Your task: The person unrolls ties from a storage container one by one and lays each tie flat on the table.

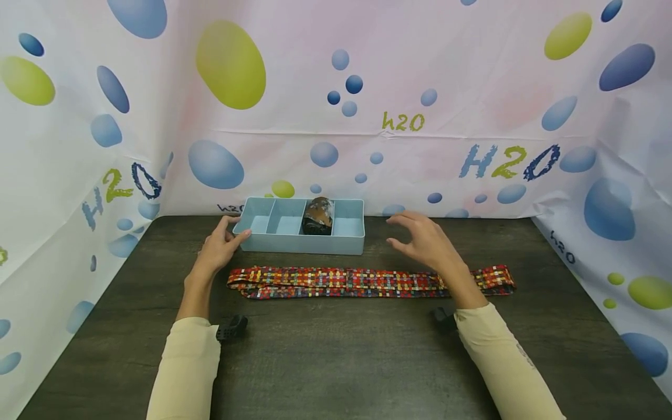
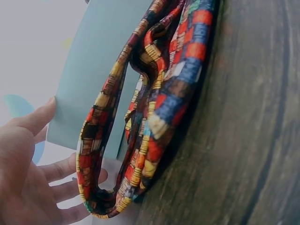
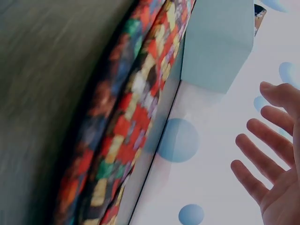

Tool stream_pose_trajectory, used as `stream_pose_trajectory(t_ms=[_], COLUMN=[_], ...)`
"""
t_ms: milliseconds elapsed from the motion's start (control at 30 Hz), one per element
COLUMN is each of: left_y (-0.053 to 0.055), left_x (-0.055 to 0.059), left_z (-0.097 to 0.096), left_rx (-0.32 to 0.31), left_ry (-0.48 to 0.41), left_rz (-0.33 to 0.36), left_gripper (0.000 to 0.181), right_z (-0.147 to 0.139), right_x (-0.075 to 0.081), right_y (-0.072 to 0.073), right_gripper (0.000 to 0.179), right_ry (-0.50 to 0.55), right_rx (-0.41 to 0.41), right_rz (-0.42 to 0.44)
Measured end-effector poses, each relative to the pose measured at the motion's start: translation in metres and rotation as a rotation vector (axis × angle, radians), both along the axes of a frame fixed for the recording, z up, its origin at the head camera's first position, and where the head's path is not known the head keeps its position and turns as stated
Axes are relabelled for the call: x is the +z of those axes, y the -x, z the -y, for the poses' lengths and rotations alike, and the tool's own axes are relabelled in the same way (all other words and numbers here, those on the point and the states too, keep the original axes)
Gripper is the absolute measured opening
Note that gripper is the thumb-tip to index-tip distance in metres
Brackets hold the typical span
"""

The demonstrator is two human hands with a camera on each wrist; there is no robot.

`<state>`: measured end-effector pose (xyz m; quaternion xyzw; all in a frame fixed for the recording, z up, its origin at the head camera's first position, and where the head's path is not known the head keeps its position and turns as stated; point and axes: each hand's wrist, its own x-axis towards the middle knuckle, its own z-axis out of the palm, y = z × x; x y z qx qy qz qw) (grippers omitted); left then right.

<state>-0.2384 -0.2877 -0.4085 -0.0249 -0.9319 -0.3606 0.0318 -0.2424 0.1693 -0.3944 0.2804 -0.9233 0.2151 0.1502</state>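
Note:
A light blue tray (image 1: 301, 244) with a row of compartments stands at the back of the table. My left hand (image 1: 219, 245) is at its left end, thumb at the front corner and fingers spread along the end. In the left wrist view the thumb of the left hand (image 2: 28, 173) meets the tray wall (image 2: 93, 70), and the other fingers are partly hidden by cloth. My right hand (image 1: 425, 239) hovers right of the tray, fingers parted, holding nothing. A checked, multicoloured necktie (image 1: 336, 283) lies folded lengthwise in front of the tray.
A rolled brown, black and white patterned bundle (image 1: 318, 217) sits in one tray compartment, rising above the rim. A curtain (image 1: 336, 169) printed with bubbles stands behind the dark wooden table (image 1: 336, 361) and along both sides.

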Motion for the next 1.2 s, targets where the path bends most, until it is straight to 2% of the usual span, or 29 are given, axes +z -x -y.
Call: stream_pose_trajectory(t_ms=[333,533,833,1200], left_y=[-0.004,-0.004,-0.004,-0.004], left_x=[-0.004,-0.004,-0.007,-0.007], left_z=[-0.002,-0.003,-0.002,-0.003], left_rx=[0.015,0.015,0.010,0.002], left_ry=[-0.023,-0.035,-0.087,-0.096], left_rz=[-0.023,-0.019,-0.004,-0.008], left_gripper=[0.063,0.063,0.065,0.064], right_z=[0.016,0.026,0.042,0.062], right_x=[-0.006,-0.004,-0.001,0.002], right_y=[0.010,0.014,0.030,0.041], right_gripper=[0.041,0.040,0.040,0.042], right_ry=[0.002,-0.006,0.110,0.050], right_rx=[0.020,0.022,0.112,0.161], right_rz=[-0.009,-0.001,0.096,0.085])
